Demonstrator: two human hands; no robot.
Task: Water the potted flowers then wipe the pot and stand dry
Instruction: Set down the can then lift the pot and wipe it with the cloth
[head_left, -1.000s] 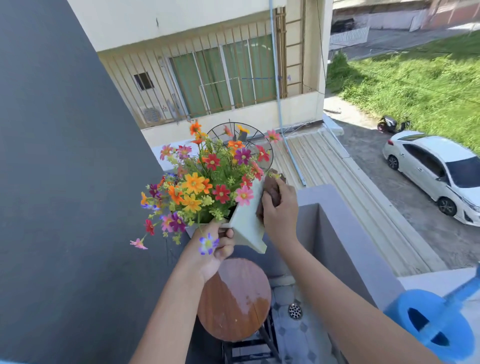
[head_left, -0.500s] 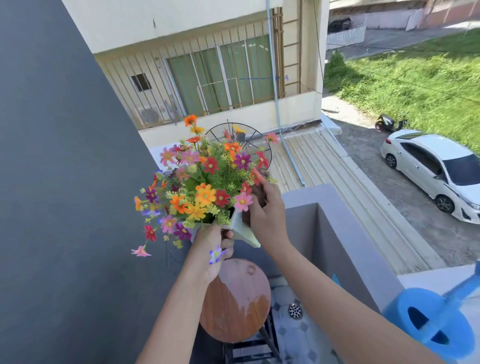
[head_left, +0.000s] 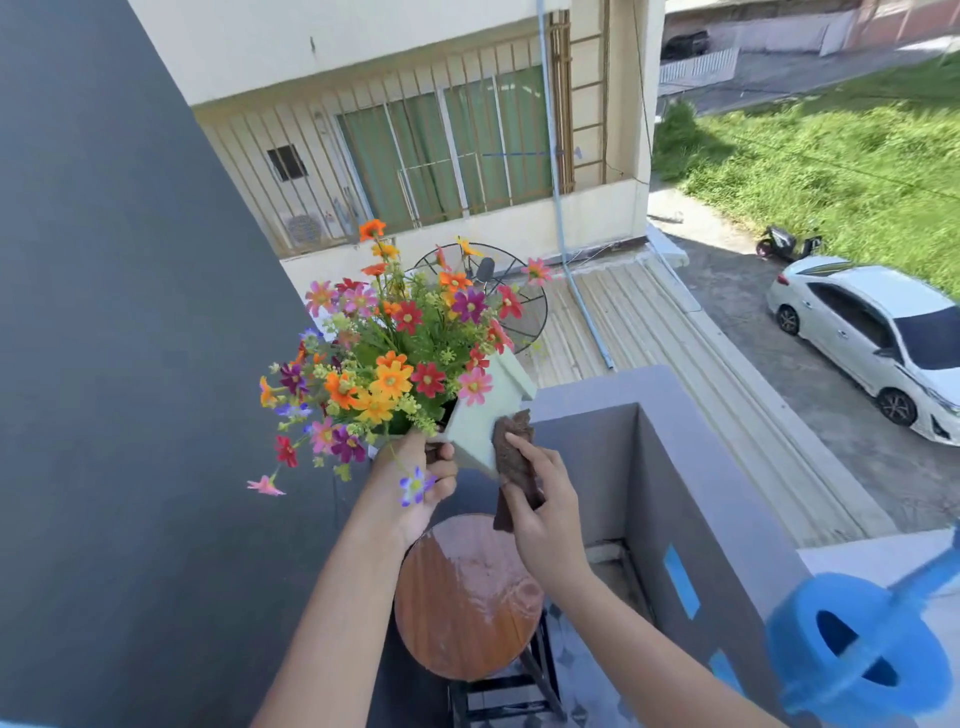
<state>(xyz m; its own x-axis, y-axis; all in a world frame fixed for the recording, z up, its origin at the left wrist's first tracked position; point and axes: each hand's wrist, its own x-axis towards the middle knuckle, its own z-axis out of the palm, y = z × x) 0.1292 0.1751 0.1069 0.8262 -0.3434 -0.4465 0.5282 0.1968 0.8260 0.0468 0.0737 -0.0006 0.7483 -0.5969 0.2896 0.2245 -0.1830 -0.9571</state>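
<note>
A white square pot full of orange, pink, red and purple flowers is lifted off the stand and tilted to the left. My left hand grips the pot's lower left edge. My right hand holds a brown cloth pressed flat against the pot's near right side. Below them stands the round wooden stand, its top partly wet and shiny.
A blue watering can sits on the grey balcony ledge at lower right. A dark grey wall fills the left. A tiled floor and a drop to a roof and street lie beyond.
My right hand with the cloth has slid down from the pot's upper rim to its lower side. The pot has tipped further left and risen slightly.
</note>
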